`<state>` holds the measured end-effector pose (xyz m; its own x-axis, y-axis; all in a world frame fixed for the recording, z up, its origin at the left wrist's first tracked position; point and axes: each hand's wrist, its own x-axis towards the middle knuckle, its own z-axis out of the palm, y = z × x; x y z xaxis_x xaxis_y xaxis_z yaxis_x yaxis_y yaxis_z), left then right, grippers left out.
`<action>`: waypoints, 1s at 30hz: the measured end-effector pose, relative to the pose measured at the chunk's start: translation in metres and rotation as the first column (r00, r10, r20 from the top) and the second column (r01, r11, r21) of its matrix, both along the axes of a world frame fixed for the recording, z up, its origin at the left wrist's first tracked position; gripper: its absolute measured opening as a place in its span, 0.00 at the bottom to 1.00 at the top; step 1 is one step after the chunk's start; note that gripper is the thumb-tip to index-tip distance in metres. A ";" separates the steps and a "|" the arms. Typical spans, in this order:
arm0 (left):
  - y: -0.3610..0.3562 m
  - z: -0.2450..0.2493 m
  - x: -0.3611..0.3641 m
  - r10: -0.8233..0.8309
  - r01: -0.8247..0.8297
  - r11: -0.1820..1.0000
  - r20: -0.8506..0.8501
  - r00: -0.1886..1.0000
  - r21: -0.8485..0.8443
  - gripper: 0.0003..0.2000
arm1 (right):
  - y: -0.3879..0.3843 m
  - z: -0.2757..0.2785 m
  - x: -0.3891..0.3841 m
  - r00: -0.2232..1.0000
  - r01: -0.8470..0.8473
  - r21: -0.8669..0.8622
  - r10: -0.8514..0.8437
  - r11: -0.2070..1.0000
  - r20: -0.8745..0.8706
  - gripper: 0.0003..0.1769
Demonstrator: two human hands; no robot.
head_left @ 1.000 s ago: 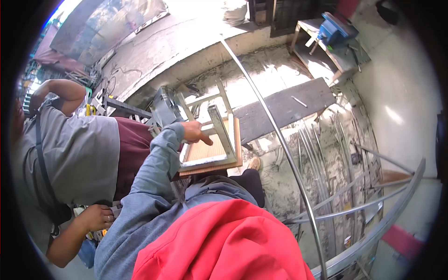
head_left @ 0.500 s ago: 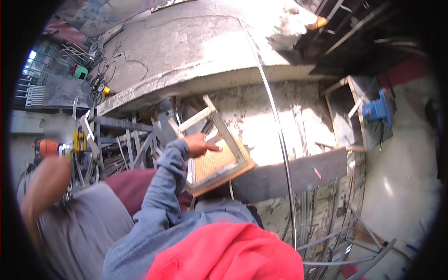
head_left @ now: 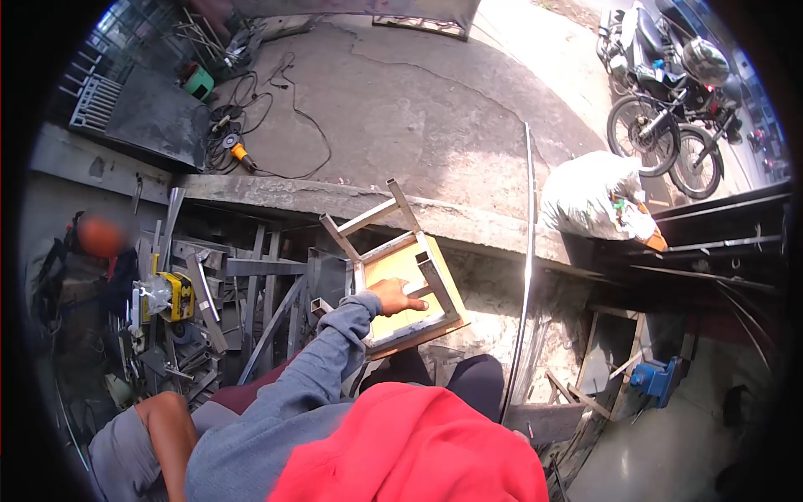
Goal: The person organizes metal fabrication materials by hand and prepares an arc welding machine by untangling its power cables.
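My left hand [head_left: 400, 297], at the end of a blue-grey sleeve, closes around a metal crossbar between the legs of an upside-down stool [head_left: 386, 251]. The stool has a square metal frame and a yellowish wooden seat [head_left: 393, 266] facing down. Its legs point up and away, and it sits just in front of my knees. My right hand is out of view; red cloth [head_left: 410, 448] covers the bottom middle of the picture.
A co-worker's bare arm [head_left: 167, 435] is close on my left. Scrap metal and a yellow tool [head_left: 180, 295] lie beyond it. An angle grinder [head_left: 241, 155] with its cord rests on the concrete. A long metal tube [head_left: 527, 226] stands right, before a white sack [head_left: 585, 197], motorbikes [head_left: 661, 109] and a blue vise [head_left: 655, 381].
The view has swung, bringing the motorbikes and more floor into sight. My left hand keeps its hold on the stool, which appears slightly turned. The co-worker's arm has shifted lower in view.
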<state>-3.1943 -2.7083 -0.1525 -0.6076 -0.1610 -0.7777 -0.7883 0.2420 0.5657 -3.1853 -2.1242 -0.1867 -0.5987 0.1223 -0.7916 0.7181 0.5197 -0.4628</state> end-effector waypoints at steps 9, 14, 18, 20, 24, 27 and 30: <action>-0.134 0.060 -0.031 0.322 -0.313 0.945 -0.118 0.939 0.091 0.22 | -0.156 0.008 -0.156 0.995 -0.042 -0.149 0.054 0.988 0.081 0.15; -0.189 -0.003 -0.056 0.502 -0.501 0.855 0.027 0.864 0.135 0.17 | -0.255 -0.042 -0.282 0.979 -0.042 -0.146 0.070 0.988 0.191 0.14; -0.255 -0.009 -0.095 0.562 -0.577 0.814 0.157 0.812 0.071 0.21 | -0.381 -0.067 -0.456 0.934 -0.145 -0.090 0.166 0.985 0.315 0.13; -0.277 -0.015 -0.105 0.591 -0.620 0.783 0.242 0.770 0.061 0.23 | -0.414 -0.093 -0.567 0.859 -0.350 -0.062 0.347 0.935 0.377 0.12; -0.287 -0.013 -0.104 0.683 -0.695 0.717 0.259 0.683 -0.059 0.25 | -0.548 -0.011 -0.724 0.904 -0.423 -0.027 0.419 0.906 -0.087 0.16; -0.288 0.034 -0.127 0.795 -0.783 0.598 0.258 0.549 -0.173 0.27 | -0.613 0.041 -0.805 0.860 -0.492 -0.100 0.466 0.865 -0.207 0.18; -0.301 0.125 -0.165 0.950 -0.946 0.276 0.199 0.241 -0.173 0.27 | -0.746 0.059 -0.835 0.729 -0.683 -0.155 0.651 0.714 -0.212 0.16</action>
<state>-3.3594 -3.0098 -0.0277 0.1763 -0.5074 -0.8435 -0.5423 -0.7652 0.3469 -4.0199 -2.8704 -0.1282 -0.5599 -0.5067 -0.6556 0.1452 0.7190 -0.6797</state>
